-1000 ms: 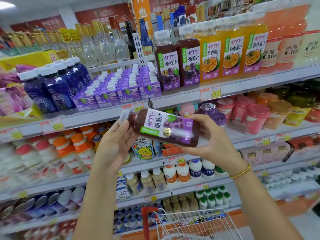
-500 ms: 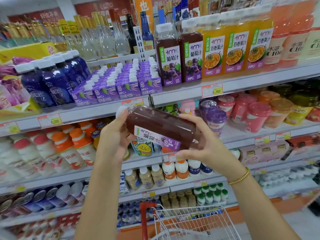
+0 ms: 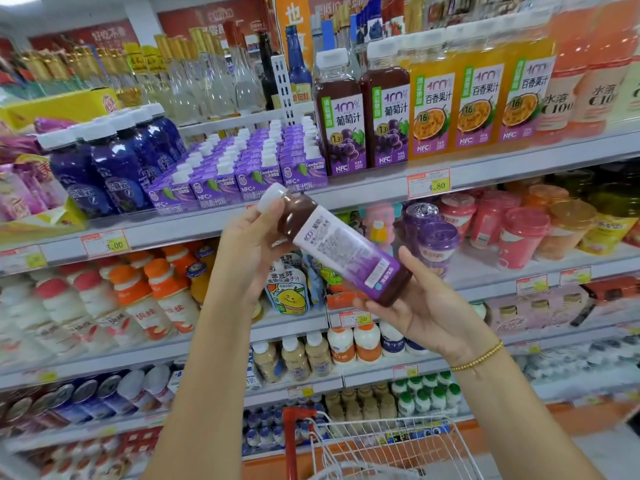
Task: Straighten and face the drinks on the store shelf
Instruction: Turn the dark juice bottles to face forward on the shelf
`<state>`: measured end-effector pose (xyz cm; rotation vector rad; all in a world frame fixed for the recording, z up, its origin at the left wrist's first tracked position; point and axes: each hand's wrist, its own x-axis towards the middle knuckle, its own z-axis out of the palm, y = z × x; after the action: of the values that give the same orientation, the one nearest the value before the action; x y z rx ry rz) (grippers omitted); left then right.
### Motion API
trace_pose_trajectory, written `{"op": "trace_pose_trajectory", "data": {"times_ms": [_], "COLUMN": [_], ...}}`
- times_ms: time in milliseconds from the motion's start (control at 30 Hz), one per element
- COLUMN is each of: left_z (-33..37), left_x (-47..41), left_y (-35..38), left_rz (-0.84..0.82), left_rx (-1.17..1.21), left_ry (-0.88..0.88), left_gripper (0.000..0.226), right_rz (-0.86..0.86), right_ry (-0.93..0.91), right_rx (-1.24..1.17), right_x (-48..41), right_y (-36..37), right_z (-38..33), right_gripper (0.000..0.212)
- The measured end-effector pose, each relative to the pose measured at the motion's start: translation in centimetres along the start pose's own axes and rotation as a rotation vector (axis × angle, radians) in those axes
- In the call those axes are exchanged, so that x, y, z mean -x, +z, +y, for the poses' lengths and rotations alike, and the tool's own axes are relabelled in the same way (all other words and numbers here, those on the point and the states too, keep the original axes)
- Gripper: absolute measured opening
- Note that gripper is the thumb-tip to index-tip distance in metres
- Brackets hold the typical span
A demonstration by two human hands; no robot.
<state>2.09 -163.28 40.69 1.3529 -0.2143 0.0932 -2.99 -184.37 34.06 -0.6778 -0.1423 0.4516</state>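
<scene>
grape juice bottle [image 3: 343, 247] held mid-air, cap toward 10 o'clock | our left hand [image 3: 249, 251] grips the neck, right hand [image 3: 426, 313] cups the base | we judge it full, stiff, slick — best taken round the labelled waist

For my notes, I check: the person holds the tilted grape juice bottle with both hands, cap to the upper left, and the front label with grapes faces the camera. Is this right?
Not the label: the head view shows the grape juice bottle with its fine-print back label facing the camera. The left hand and right hand do hold it, cap upper left.
</scene>
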Motion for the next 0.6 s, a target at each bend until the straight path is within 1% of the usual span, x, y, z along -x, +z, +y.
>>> {"op": "trace_pose_trajectory", "data": {"times_ms": [33, 100, 167, 200, 267, 367, 533, 600], "left_z": [0.5, 1.7, 3.1, 3.8, 4.8, 5.3, 5.4, 5.7], "left_x": [-0.2, -0.9, -1.6, -1.7, -2.0, -2.1, -2.6, -2.8], "left_y": [0.3, 1.0, 1.6, 2.0, 2.5, 3.0, 3.8, 4.4], "left_rz": [0.049, 0.124, 0.162, 0.16, 0.131, 0.074, -0.021, -0.075], "left_rx": [-0.056, -0.162, -0.248, -0.286, -0.365, -0.428, -0.446, -0.422], "left_ry": [-0.013, -0.014, -0.005, -0.002, 0.007, 0.026, 0.031, 0.045], "left_gripper": [0.03, 0.025, 0.03, 0.032, 0.035, 0.035, 0.035, 0.029], "right_rz": [-0.023, -0.038, 0.068, 0.115, 0.127, 0.118, 0.119, 0.116], "right_ry": [-0.052, -0.195, -0.317, -0.356, -0.389, -0.389, -0.4, -0.42], "right_rx": [0.046, 0.301, 0.583, 0.619, 0.519, 0.414, 0.387, 0.385], "right_x": [0.0, 0.0, 0.0, -0.1, -0.3, -0.4, -0.6, -0.8], "right_y": [-0.1, -0.1, 0.3, 0.4, 0.5, 0.2, -0.5, -0.4], "right_z": [-0.1, -0.5, -0.8, -0.8, -0.8, -0.9, -1.4, -1.9], "right_gripper": [0.076, 0.076, 0.064, 0.058, 0.053, 0.055, 0.068, 0.078]}}
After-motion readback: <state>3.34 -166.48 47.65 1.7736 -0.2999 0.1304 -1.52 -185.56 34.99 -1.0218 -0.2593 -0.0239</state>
